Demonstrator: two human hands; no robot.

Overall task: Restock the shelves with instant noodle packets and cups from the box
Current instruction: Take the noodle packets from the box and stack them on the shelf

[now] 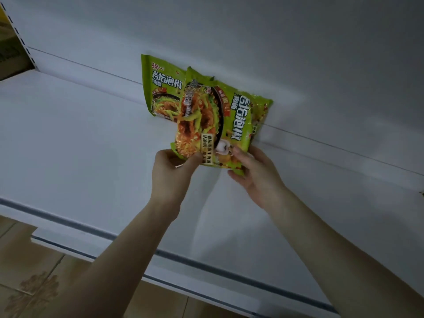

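A green instant noodle packet (164,86) stands upright against the white back wall of the shelf (80,138). In front of it I hold more green noodle packets (220,120), turned sideways and overlapping, above the shelf board. My left hand (173,171) pinches their lower left corner between thumb and fingers. My right hand (254,173) grips the lower right corner, fingers curled under the edge. How many packets are in the held bunch is hard to tell.
The white shelf stretches wide to both sides of the packets, with a dark price rail (206,265) along its front edge. A cardboard box (10,51) sits at the far left behind a slotted upright. Tan floor tiles (34,283) show below.
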